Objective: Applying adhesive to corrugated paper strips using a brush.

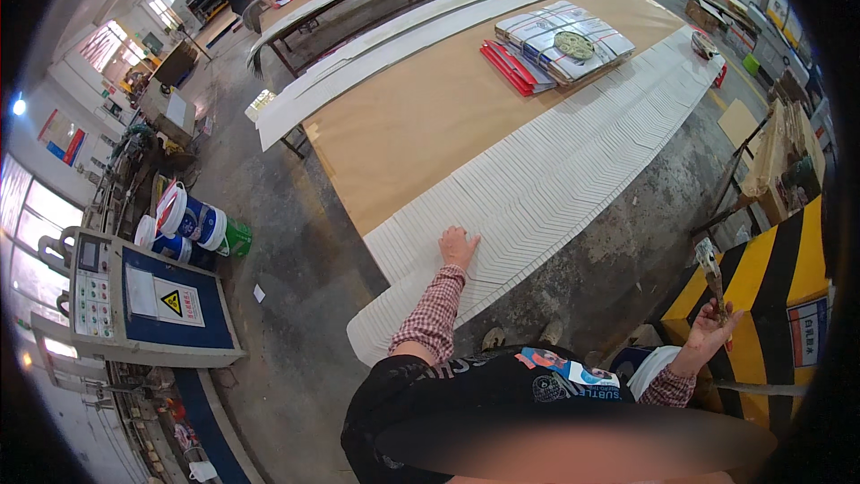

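My left hand [459, 246] rests palm down, fingers out, on the near end of a long row of white paper strips [546, 181]. The strips overlap like shingles along the table's right edge, each showing a narrow band. Away from the table, at the lower right, my right hand [710, 333] is closed round the handle of a paintbrush [713, 278]. Its bristles point up and look coated with something white. A white bucket [656, 369] stands beside my right forearm, partly hidden by my arm and body.
Brown paper covers the table [421, 139]. Strapped packs of paper bags [537, 31] and red bags [515, 70] lie farther back. A black-and-yellow striped box [761, 269] stands right. Paint buckets [193, 220] and a control cabinet [170, 300] stand left. People sit at a far table.
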Motion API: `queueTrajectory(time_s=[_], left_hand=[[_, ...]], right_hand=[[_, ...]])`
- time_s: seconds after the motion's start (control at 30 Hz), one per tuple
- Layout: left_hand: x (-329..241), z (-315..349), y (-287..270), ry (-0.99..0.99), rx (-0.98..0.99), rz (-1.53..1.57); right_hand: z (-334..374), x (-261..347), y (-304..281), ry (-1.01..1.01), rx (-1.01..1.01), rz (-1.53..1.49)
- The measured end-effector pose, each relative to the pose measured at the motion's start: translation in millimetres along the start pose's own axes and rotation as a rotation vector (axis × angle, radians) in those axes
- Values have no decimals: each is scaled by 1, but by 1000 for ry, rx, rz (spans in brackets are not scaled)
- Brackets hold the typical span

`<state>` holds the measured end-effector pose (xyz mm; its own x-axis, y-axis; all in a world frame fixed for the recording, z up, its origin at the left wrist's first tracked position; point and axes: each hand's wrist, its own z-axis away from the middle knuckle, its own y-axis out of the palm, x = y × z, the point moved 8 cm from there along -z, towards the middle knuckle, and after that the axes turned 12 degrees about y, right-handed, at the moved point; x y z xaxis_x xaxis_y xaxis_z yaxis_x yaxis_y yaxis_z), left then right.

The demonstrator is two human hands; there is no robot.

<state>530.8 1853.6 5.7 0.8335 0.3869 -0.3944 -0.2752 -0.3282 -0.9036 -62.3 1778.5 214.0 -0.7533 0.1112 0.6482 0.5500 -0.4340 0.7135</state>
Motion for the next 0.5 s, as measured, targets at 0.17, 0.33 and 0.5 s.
queueTrajectory(time_s=[0.17,0.33,0.5], left_hand=[[0,-2,0,23,1,26],[0,-7,2,2,67,47],[0,-6,3,-2,88,75]], right_hand=[[-5,-4,-6,23,55,-9],[-12,-21,-13,26,-13,25],[-7,-48,-16,46,-85,8]])
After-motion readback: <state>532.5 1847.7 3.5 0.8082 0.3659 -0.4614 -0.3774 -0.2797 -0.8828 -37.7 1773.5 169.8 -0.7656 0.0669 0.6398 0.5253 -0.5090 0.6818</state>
